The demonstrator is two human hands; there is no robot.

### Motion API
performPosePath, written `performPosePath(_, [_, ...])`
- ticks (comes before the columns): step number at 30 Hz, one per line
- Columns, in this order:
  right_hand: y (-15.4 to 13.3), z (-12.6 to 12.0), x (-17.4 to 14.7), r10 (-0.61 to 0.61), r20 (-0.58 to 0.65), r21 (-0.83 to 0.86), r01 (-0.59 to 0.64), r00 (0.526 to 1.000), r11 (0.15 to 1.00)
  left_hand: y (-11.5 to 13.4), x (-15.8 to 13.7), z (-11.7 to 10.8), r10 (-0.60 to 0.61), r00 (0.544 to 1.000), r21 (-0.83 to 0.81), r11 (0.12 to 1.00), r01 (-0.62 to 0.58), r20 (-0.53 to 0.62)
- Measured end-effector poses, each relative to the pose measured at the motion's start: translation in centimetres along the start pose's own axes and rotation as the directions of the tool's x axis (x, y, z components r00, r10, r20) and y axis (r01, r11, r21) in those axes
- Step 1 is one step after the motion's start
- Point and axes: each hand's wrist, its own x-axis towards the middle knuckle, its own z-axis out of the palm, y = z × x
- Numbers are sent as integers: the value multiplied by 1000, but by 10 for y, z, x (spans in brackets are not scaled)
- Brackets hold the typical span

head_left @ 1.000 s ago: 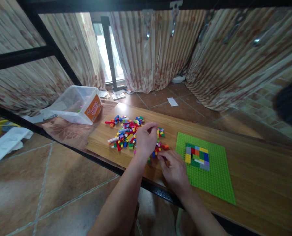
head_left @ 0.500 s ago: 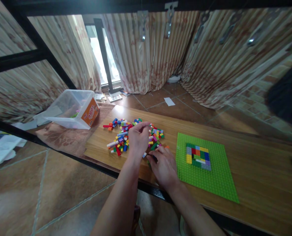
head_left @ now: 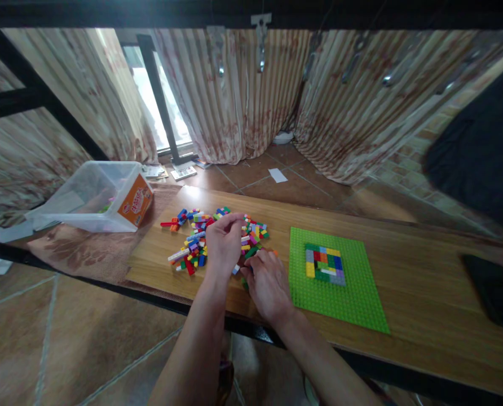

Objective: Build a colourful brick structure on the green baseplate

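A pile of mixed coloured building bricks (head_left: 192, 242) lies on the wooden board. My left hand (head_left: 225, 242) is over the right part of the pile, its fingers bent and pressed together; anything inside them is hidden. Beside it, at the near right edge of the pile, my right hand (head_left: 270, 282) is closed with fingertips down close to the wood. What it pinches is too small and covered to name. Right of my hands a green baseplate (head_left: 361, 304) carries a squarish ring of coloured bricks (head_left: 338, 260), with several bricks inside the ring.
A clear plastic box (head_left: 86, 220) with an orange label stands on a brown cloth (head_left: 74, 254) at the left. A dark flat object (head_left: 492, 290) lies at the board's right. A black metal bar (head_left: 251, 329) runs along the near edge. Curtains (head_left: 243, 101) hang behind.
The whole view has shifted, so things appear further left and the dark object at the right shows more. Both hands stay at nearly the same place by the pile.
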Motion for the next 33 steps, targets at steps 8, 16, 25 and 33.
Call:
performPosePath(8, [40,-32,1,258,-90,518,-176,962,837,1,-7,7,-7,998,22,1000,6,64])
performPosePath(16, [111,-63,-7,659,-117,886,-220,743,407,-13,-23,31,-21,956,146,989,-22,293])
performPosePath(25, [131,-78,-22,690,68,912,-325,720,249,-17,-60,62,26,834,371,888,-272,551])
performPosePath(33, [135,-82,-28,594,254,919,-381,763,97,-21,-78,76,15,784,416,841,-346,621])
